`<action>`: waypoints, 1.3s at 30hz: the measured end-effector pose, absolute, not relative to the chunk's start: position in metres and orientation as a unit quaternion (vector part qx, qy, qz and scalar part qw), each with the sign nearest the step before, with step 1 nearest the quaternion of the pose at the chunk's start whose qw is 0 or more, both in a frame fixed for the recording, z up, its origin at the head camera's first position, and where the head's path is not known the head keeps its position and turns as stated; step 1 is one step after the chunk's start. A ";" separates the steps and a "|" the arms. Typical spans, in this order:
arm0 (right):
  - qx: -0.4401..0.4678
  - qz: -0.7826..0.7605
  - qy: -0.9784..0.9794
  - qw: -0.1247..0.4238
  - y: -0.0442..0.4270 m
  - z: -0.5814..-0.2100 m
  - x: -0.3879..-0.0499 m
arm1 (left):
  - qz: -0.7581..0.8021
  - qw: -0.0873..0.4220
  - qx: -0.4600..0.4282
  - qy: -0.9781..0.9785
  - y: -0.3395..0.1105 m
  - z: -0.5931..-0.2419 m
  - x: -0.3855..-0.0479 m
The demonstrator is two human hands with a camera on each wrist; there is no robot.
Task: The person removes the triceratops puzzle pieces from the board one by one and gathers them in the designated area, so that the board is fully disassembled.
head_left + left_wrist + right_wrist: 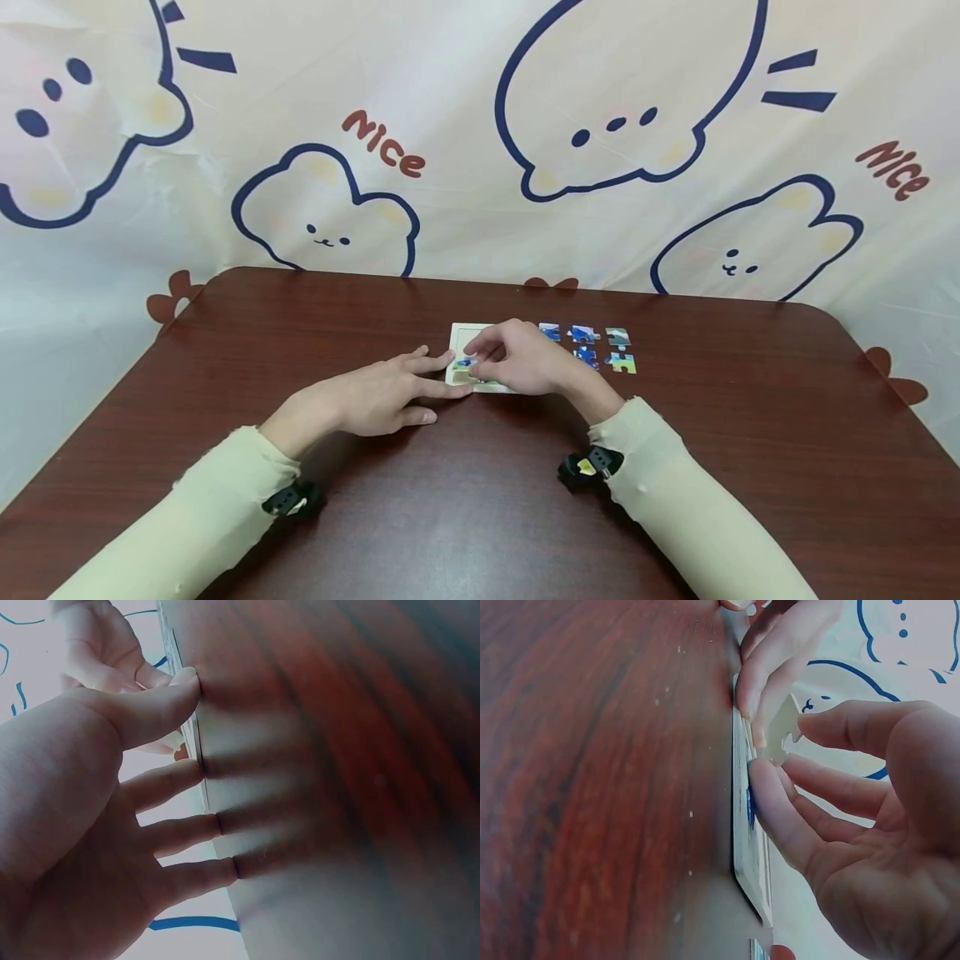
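Observation:
A jigsaw puzzle piece, its pale back showing, is the puzzle piece (pixel 781 729) that my right hand (pixel 525 358) pinches between thumb and fingers. It stands tilted up over the white-rimmed puzzle tray (pixel 459 332), at the tray's left part. Some of that hand's fingertips touch the tray, as the right wrist view shows. My left hand (pixel 382 396) lies spread with straight fingers, and its fingertips touch the tray's left and near edges. Coloured pieces show inside the tray near the fingers; my right hand hides much of the rest.
Right of the tray, several loose pieces lie in rows, among them a blue piece (pixel 582 334) and a green-yellow piece (pixel 622 362). All of it rests on a dark brown wooden table (pixel 465 500). A cartoon-printed curtain (pixel 457 225) hangs behind the table's far edge.

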State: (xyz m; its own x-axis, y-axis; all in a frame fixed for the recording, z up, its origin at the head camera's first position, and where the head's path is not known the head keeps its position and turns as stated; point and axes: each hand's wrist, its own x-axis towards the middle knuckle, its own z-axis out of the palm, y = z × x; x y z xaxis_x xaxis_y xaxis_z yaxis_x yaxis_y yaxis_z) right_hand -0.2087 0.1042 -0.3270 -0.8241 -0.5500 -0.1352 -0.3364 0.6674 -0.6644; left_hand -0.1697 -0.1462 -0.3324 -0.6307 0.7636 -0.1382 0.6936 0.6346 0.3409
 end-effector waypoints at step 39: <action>-0.203 -0.311 0.922 0.111 0.184 -0.328 -0.189 | 0.124 0.138 0.393 0.901 -0.144 -0.333 -0.168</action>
State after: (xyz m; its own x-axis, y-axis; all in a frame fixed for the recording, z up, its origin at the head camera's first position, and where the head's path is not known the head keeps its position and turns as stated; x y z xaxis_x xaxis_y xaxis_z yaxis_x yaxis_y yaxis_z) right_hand -0.1889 0.1841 -0.3279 -0.8930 -0.4432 -0.0787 -0.3049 0.7242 -0.6186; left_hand -0.1683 -0.1444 -0.3330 -0.6537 0.7415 -0.1511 0.6733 0.6611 0.3311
